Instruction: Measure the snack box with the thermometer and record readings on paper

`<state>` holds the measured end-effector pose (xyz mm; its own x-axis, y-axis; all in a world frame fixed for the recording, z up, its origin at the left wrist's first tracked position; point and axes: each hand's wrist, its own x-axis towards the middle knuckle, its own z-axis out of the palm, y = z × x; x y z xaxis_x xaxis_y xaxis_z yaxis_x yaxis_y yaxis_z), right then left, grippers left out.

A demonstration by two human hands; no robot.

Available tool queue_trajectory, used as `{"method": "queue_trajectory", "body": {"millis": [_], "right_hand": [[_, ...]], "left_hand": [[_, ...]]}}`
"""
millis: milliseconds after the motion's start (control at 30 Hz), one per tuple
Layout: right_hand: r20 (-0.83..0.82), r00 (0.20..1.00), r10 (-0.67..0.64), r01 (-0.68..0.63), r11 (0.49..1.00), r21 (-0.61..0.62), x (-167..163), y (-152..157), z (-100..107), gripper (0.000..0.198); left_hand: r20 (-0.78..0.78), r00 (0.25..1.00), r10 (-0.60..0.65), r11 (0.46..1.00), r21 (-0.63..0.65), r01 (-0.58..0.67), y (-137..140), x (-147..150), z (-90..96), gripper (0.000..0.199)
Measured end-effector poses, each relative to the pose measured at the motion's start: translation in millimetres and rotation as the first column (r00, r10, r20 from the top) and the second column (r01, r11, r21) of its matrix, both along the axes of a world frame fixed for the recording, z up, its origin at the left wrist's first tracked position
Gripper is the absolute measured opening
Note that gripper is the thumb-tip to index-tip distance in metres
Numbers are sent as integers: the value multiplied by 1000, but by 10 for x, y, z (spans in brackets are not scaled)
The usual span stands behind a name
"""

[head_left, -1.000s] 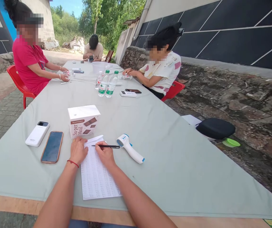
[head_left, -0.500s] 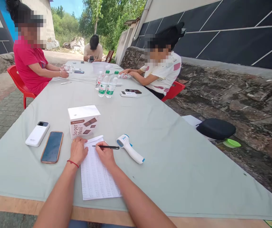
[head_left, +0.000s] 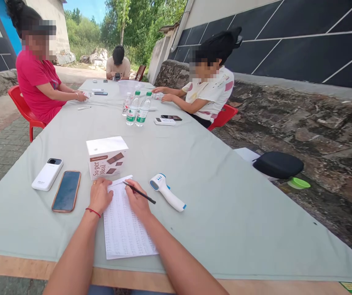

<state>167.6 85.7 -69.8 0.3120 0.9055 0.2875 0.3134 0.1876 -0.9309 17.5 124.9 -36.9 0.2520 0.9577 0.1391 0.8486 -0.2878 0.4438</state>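
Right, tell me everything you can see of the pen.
The pen is slim, straight and black, with a barrel that looks like plastic. The right hand grips it close to the tip, which is near the top of the written sheet; whether it touches the paper is unclear. The pen slants, its rear end sticking out past the hand.

Paper (head_left: 126, 229) lies under the right fingers (head_left: 132, 195), a box (head_left: 108, 159) just beyond the left fingers (head_left: 102, 184). A phone (head_left: 66, 191) lies left of both (power bank (head_left: 47, 175) farther left), a thermometer (head_left: 167, 193) right.
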Motion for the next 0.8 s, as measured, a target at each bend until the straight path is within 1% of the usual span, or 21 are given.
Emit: {"method": "queue_trajectory", "body": {"millis": [67, 133, 267, 333, 400, 500, 567, 667, 733, 800], "right_hand": [[133, 991, -12, 2, 997, 72, 29, -4, -11, 30], [282, 958, -50, 20, 994, 109, 61, -1, -38, 33], [544, 833, -98, 23, 990, 142, 122, 8, -97, 34], [631, 768, -113, 14, 987, 160, 148, 10, -106, 34], [683, 718, -136, 21, 985, 174, 167, 11, -102, 33], [715, 686, -134, 14, 985, 171, 183, 15, -95, 35], [713, 691, -118, -2, 986, 166, 181, 15, -95, 35], [691, 715, -111, -5, 986, 164, 159, 16, -88, 33], [678, 726, -116, 4, 986, 164, 150, 20, -61, 31], [677, 727, -116, 7, 987, 161, 178, 25, -10, 27]], "left_hand": [[-2, 1000, 0, 1000, -5, 0, -2, -2, 5, 33], [-4, 1000, 0, 1000, -11, 0, -5, -4, 11, 34], [3, 1000, -4, 1000, -1, 4, 4, -15, 5, 32], [16, 1000, -4, 1000, 6, 4, 19, -22, -3, 31], [48, 999, 6, 1000, 14, -6, 33, -27, -5, 29], [181, 981, 63, 996, 46, -72, 37, -27, 17, 24], [326, 940, 105, 986, 86, -140, 30, -29, 42, 17], [520, 838, 165, 951, 142, -275, 33, -56, 65, 9], [594, 770, 232, 903, 161, -397, 65, -95, 58, 14], [639, 711, 293, 853, 161, -497, 126, -140, 44, 28]]}}
